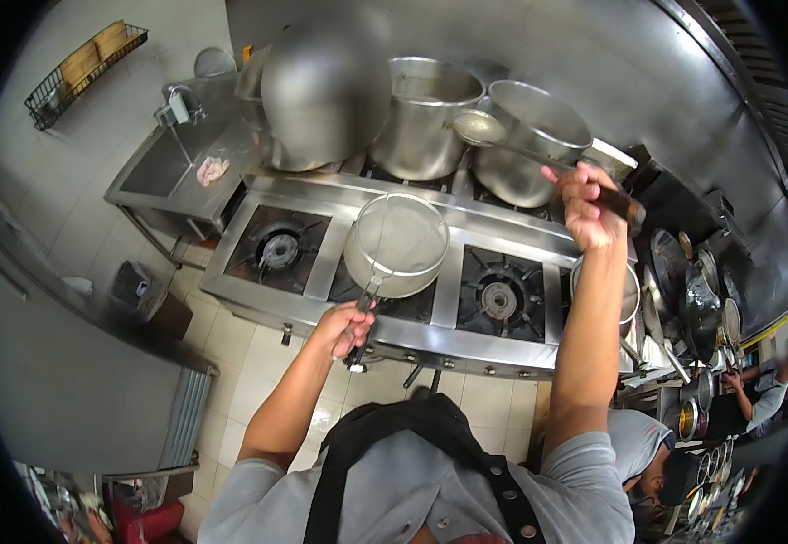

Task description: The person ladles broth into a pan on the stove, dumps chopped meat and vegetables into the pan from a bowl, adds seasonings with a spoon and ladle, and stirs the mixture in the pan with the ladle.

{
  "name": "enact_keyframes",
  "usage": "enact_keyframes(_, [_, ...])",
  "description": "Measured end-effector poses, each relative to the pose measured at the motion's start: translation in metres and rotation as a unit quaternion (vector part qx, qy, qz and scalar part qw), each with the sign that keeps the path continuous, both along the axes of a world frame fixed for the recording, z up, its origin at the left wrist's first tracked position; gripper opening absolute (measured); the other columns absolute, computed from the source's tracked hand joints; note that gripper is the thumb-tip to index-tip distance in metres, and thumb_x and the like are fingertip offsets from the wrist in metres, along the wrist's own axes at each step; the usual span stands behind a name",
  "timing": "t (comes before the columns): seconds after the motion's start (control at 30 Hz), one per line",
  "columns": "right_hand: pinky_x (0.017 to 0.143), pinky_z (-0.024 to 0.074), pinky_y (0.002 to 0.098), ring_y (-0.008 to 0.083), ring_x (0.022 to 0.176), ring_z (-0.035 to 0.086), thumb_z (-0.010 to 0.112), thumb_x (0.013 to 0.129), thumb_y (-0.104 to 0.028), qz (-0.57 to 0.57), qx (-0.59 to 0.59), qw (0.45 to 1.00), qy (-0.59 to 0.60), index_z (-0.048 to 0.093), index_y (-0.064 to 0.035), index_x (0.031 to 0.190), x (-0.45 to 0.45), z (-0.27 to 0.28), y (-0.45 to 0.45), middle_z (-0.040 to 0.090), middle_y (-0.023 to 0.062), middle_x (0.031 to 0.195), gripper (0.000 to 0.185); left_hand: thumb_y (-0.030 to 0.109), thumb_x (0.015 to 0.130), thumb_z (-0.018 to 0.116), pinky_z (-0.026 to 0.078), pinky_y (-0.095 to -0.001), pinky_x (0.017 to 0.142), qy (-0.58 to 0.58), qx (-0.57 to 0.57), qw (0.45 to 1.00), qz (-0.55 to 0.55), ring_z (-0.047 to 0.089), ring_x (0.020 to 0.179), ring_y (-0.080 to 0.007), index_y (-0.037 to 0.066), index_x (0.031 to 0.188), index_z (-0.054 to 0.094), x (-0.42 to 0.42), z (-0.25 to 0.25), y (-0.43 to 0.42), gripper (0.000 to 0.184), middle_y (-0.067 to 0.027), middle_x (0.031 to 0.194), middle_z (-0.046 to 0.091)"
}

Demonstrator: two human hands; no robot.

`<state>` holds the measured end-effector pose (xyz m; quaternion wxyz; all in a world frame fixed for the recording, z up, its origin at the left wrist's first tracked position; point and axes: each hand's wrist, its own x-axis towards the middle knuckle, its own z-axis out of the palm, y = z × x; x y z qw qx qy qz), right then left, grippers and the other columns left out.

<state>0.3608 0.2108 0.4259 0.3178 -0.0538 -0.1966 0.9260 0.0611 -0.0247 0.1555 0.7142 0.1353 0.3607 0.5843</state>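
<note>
In the lower middle of the head view, my left hand (346, 328) is closed round the dark handle of a round metal strainer (409, 230). Two wires run from its handle across the round opening, and it sits over the middle burner. I cannot tell whether a separate pan is under it. My right hand (586, 207) is raised at the right, fingers wrapped round the brown handle of a ladle (479, 128). The ladle's bowl is level, between two big stockpots, the left pot (423, 136) and the right pot (518, 168).
The steel stove (321, 284) has bare burners left (279, 250) and right (500, 300). A blurred round shape (326, 86) covers part of the back row. At left, a sink (154, 168) holds a cloth (212, 170). Co-workers (761, 399) stand at far right, near hanging pans (700, 304).
</note>
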Motion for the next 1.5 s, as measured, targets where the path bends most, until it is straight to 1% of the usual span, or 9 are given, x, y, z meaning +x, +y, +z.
enact_keyframes(0.33, [0.036, 0.0408, 0.0194, 0.0106, 0.051, 0.054, 0.057, 0.083, -0.012, -0.014, -0.052, 0.980, -0.191, 0.046, 0.0105, 0.110, -0.049, -0.155, -0.089, 0.056, 0.0032, 0.067, 0.037, 0.004, 0.080, 0.050, 0.040, -0.0247, 0.041, 0.021, -0.021, 0.999, 0.020, 0.048, 0.051, -0.0082, 0.002, 0.109, 0.052, -0.014, -0.004, -0.008, 0.029, -0.0052, 0.079, 0.058])
enact_keyframes(0.57, [0.043, 0.0442, 0.0278, 0.0144, 0.045, 0.052, 0.058, 0.076, -0.006, -0.040, 0.278, 0.824, -0.493, 0.053, 0.0031, 0.101, -0.051, -0.233, -0.154, 0.055, 0.0052, 0.064, 0.028, 0.002, 0.077, 0.050, 0.037, -0.0282, 0.044, -0.006, -0.048, 0.998, 0.027, 0.047, 0.052, -0.0119, 0.002, 0.102, 0.052, -0.014, -0.013, -0.007, 0.025, -0.0070, 0.075, 0.057])
enact_keyframes(0.67, [0.050, 0.0439, 0.0292, 0.0168, 0.048, 0.053, 0.058, 0.076, -0.008, -0.087, 0.543, 0.632, -0.546, 0.049, 0.0029, 0.117, -0.022, -0.266, -0.163, 0.057, 0.0074, 0.065, 0.044, 0.002, 0.077, 0.050, 0.037, -0.0284, 0.043, -0.001, -0.061, 0.998, 0.032, 0.047, 0.052, -0.0118, 0.002, 0.102, 0.052, -0.012, -0.014, -0.003, 0.025, -0.0072, 0.076, 0.057])
enact_keyframes(0.8, [0.054, 0.0410, 0.0263, 0.0141, 0.052, 0.051, 0.062, 0.075, -0.008, -0.046, 0.544, 0.540, -0.641, 0.042, -0.0015, 0.131, 0.014, -0.251, -0.165, 0.057, 0.0062, 0.065, 0.059, 0.002, 0.078, 0.049, 0.038, -0.0286, 0.041, 0.007, -0.067, 0.997, 0.036, 0.047, 0.051, -0.0115, 0.001, 0.105, 0.051, -0.009, -0.017, -0.005, 0.027, -0.0072, 0.078, 0.057])
enact_keyframes(0.9, [0.039, 0.0393, 0.0231, 0.0111, 0.042, 0.049, 0.057, 0.076, -0.006, -0.025, 0.288, 0.820, -0.494, 0.045, -0.0004, 0.128, 0.034, -0.214, -0.141, 0.057, 0.0051, 0.062, 0.054, 0.003, 0.079, 0.049, 0.039, -0.0284, 0.040, 0.016, -0.067, 0.997, 0.032, 0.047, 0.050, -0.0115, 0.000, 0.111, 0.051, -0.006, -0.017, -0.005, 0.032, -0.0072, 0.080, 0.058])
enact_keyframes(1.07, [0.030, 0.0351, 0.0227, 0.0130, 0.032, 0.043, 0.056, 0.069, -0.005, -0.143, 0.271, 0.899, -0.312, 0.047, 0.0079, 0.120, 0.068, -0.127, -0.055, 0.054, 0.0056, 0.055, 0.053, 0.004, 0.079, 0.049, 0.043, -0.0287, 0.039, -0.009, -0.041, 0.998, 0.037, 0.047, 0.050, -0.0117, -0.001, 0.117, 0.050, 0.005, -0.002, 0.002, 0.038, -0.0087, 0.080, 0.058])
enact_keyframes(1.2, [0.034, 0.0368, 0.0209, 0.0097, 0.037, 0.047, 0.057, 0.073, -0.014, -0.239, 0.385, 0.784, -0.425, 0.054, 0.0004, 0.111, 0.073, -0.037, 0.023, 0.054, 0.0023, 0.057, 0.040, 0.003, 0.078, 0.050, 0.043, -0.0286, 0.039, -0.028, -0.023, 0.997, 0.064, 0.047, 0.049, -0.0120, -0.001, 0.115, 0.050, 0.016, 0.000, 0.009, 0.037, -0.0093, 0.079, 0.058])
enact_keyframes(1.33, [0.042, 0.0386, 0.0308, 0.0178, 0.040, 0.049, 0.058, 0.068, -0.017, -0.260, 0.525, 0.588, -0.558, 0.055, -0.0011, 0.062, 0.062, -0.003, 0.154, 0.055, 0.0076, 0.057, 0.017, 0.003, 0.077, 0.051, 0.041, -0.0276, 0.039, -0.014, -0.030, 0.995, 0.092, 0.047, 0.048, -0.0123, -0.001, 0.114, 0.050, 0.023, 0.002, 0.016, 0.037, -0.0093, 0.079, 0.057])
enact_keyframes(1.5, [0.039, 0.0319, 0.0305, 0.0159, 0.040, 0.046, 0.062, 0.066, -0.012, -0.210, 0.422, 0.556, -0.685, 0.061, 0.0014, 0.061, 0.028, -0.011, 0.283, 0.058, 0.0087, 0.056, 0.014, 0.002, 0.077, 0.050, 0.040, -0.0272, 0.039, -0.007, -0.041, 0.993, 0.112, 0.046, 0.047, -0.0124, -0.001, 0.113, 0.050, 0.034, 0.008, 0.019, 0.036, -0.0091, 0.079, 0.057])
